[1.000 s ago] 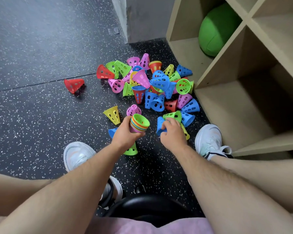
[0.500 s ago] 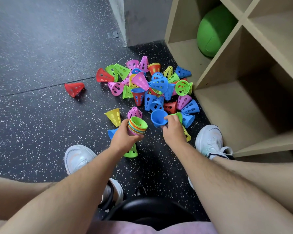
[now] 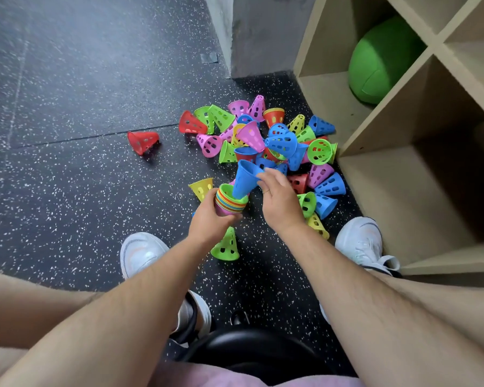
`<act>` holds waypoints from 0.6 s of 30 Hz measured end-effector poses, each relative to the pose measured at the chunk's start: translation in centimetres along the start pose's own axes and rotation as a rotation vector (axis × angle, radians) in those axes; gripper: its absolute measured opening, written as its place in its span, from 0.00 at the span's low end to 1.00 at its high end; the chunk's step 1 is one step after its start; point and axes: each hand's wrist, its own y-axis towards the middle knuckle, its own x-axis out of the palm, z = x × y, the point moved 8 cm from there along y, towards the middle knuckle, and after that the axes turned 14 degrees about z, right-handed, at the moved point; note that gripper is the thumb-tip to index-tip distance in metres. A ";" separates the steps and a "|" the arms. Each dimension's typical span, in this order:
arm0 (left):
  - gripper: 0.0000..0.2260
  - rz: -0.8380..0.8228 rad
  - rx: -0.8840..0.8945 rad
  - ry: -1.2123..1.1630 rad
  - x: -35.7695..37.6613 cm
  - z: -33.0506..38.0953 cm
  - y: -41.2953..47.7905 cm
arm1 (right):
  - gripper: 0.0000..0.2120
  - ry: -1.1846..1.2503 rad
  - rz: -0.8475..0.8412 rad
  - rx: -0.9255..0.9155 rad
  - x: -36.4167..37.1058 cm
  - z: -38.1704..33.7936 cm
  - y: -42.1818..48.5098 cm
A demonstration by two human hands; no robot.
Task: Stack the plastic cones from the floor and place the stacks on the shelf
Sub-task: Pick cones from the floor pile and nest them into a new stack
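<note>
My left hand [image 3: 211,219] grips a stack of nested cones [image 3: 230,201], wide ends up, with a green one on top. My right hand [image 3: 280,199] pinches the rim of a blue cone [image 3: 245,178] whose narrow end sits inside the top of the stack, tilted left. A pile of loose cones [image 3: 263,138] in pink, blue, green, red and yellow lies on the speckled floor beyond my hands. A green cone [image 3: 226,245] stands below my left hand, a yellow one [image 3: 202,187] to its left, and a red one [image 3: 142,141] lies apart at the left.
A wooden cubby shelf [image 3: 403,196] stands at the right, its low compartment open beside the pile. A green ball [image 3: 380,60] sits in the compartment behind. My white shoes [image 3: 141,254] flank the cones. A grey pillar [image 3: 252,32] rises at the back.
My right hand lifted a blue cone from the floor, turned it narrow end down and brought it left into the top of the stack that my left hand holds.
</note>
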 end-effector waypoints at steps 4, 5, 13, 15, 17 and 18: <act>0.30 0.058 0.010 -0.014 -1.4 -0.3 0.7 | 0.13 0.041 -0.170 -0.023 3.1 -1.4 -1.7; 0.30 0.072 0.011 -0.012 -1.8 -0.5 0.8 | 0.13 0.060 -0.237 -0.027 3.8 -2.0 -2.3; 0.29 0.075 -0.020 -0.031 -4.8 -2.6 0.6 | 0.11 -0.056 -0.344 -0.035 5.6 -1.8 -4.7; 0.28 0.074 -0.031 -0.044 -5.1 -3.1 0.4 | 0.08 -0.106 -0.387 -0.132 5.6 -1.7 -5.9; 0.27 0.080 -0.026 -0.036 -5.3 -3.4 0.4 | 0.06 -0.180 -0.469 -0.329 5.8 -1.8 -7.4; 0.27 0.083 -0.024 -0.028 -5.3 -3.4 0.4 | 0.06 -0.230 -0.533 -0.429 6.0 -1.6 -8.5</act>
